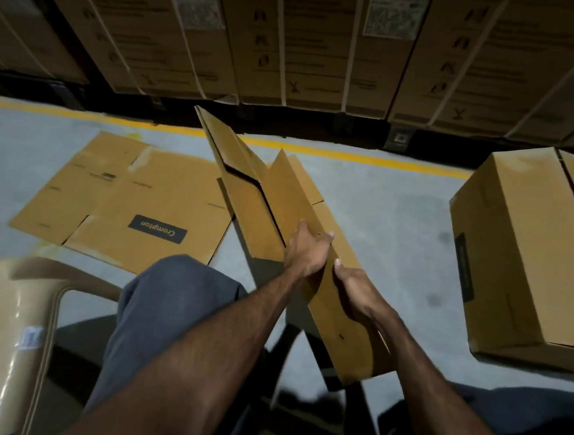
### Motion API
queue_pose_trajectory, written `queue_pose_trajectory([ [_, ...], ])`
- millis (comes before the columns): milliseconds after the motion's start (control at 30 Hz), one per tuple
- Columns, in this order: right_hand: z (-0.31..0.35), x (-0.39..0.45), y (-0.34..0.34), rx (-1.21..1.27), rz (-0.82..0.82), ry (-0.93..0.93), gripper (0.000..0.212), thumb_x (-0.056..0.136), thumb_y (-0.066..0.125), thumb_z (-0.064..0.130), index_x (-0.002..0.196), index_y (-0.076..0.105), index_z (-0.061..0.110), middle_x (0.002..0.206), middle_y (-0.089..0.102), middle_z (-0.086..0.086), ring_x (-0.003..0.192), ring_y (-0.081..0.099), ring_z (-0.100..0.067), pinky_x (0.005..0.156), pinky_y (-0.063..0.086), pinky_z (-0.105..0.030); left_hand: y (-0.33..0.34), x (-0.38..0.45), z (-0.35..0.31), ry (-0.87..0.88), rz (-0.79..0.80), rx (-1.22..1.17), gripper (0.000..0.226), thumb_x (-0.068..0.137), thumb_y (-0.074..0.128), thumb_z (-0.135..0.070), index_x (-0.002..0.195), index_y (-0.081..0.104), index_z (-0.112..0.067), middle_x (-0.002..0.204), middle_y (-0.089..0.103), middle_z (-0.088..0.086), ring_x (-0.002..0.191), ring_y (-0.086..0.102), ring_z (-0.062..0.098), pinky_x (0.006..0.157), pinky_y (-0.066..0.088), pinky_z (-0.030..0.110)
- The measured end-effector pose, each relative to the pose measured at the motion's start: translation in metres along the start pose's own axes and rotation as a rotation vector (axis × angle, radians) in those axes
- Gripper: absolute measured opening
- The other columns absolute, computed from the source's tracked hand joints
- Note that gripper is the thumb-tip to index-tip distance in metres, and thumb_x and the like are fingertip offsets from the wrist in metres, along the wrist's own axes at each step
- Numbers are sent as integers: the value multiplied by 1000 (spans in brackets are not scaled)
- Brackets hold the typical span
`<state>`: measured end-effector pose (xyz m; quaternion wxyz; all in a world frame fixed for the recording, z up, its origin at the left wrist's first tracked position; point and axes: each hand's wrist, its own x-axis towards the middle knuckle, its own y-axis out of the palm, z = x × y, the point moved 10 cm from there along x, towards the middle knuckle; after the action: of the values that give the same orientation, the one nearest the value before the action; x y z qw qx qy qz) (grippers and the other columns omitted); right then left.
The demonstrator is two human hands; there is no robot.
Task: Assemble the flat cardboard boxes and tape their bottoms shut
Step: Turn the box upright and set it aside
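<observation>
While I sit with my knee (183, 298) raised in grey trousers, both my hands are on a half-folded box (278, 216) held out in front of me, above the floor (382, 204). My left hand (305, 251) lies on its upper panel with the fingers stretched along the cardboard and the thumb reaching over the edge. My right hand (355, 286) grips the same panel from the other side, just beside the left; the thumb shows on top, and the fingers go round the back, so I think they are curled under it, though I cannot see them. The box slants away from me, its far flaps standing up and parted by a dark slit.

On the floor to my left lies a flat box (132, 201), spread out, with a dark label reading "Crompton" facing up. It reaches right up to the box in my hands, and I cannot tell whether they touch. To my right stands a built box (529, 257), upright on the floor, well apart from my hands, with a dark seam running across its top. A yellow line (352, 155) crosses the floor beyond the boxes. Behind it a wall of stacked cartons (313, 44) with white straps and printed labels fills the top of the view. At my lower left is the beige arm of a plastic chair (13, 319).
</observation>
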<state>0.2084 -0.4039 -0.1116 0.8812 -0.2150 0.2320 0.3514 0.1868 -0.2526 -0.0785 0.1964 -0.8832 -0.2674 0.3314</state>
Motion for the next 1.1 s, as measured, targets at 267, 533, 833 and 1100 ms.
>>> queue_pose_trajectory([
  [267, -26, 36, 26, -67, -42, 4, 64, 110, 43, 52, 67, 71, 15, 62, 65, -6, 63, 61, -26, 69, 48, -44, -16, -10, 64, -124, -111, -163, 51, 82, 72, -31, 131, 65, -18, 132, 68, 2, 113, 65, 27, 91, 55, 34],
  [533, -18, 50, 33, -334, -21, -33, 26, 90, 82, 38, 92, 72, 15, 78, 76, -2, 68, 72, -22, 58, 54, -32, -42, -14, 71, -163, -228, -298, 19, 77, 58, 0, 87, 62, -15, 91, 65, 4, 68, 55, 15, 47, 34, 20],
  [833, 3, 28, -14, -294, -274, -8, 49, 94, 79, 36, 127, 69, 2, 123, 73, -15, 111, 69, -35, 95, 57, -39, -79, -9, 101, -303, -267, -60, 25, 91, 76, -10, 83, 52, -8, 88, 61, 9, 89, 64, 31, 63, 51, 32],
  [1100, -17, -8, -75, -32, -455, 59, 45, 94, 79, 31, 125, 71, 1, 123, 74, -17, 110, 69, -36, 93, 55, -38, -91, 6, 109, -281, -244, -235, 17, 85, 61, -3, 78, 45, -6, 119, 67, 16, 90, 56, 28, 76, 42, 31],
])
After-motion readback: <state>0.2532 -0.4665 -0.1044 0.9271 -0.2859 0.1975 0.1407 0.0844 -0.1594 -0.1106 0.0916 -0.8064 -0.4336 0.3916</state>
